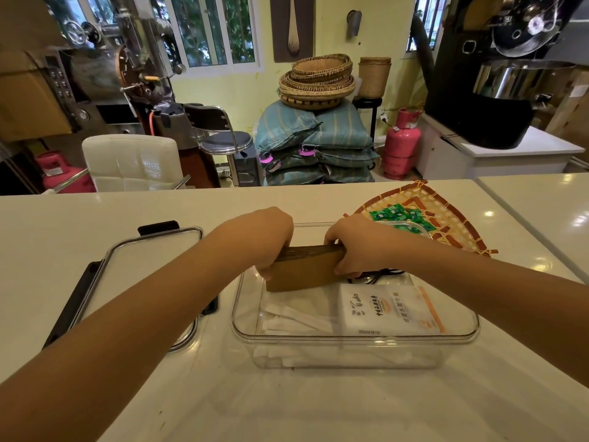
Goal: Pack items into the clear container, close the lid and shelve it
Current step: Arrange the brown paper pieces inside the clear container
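Both hands — left hand (271,240), right hand (353,247) — clamp the brown stack (302,269) inside the clear container (350,338), rims clear.

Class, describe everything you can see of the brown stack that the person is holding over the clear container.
The brown stack looks like flat kraft-paper pieces pressed together, its top edge showing many thin dark layers. It stands on its long edge, tilted slightly, over the far part of the clear container. The left hand grips its left end and the right hand its right end. Whether its lower edge touches the contents is unclear.
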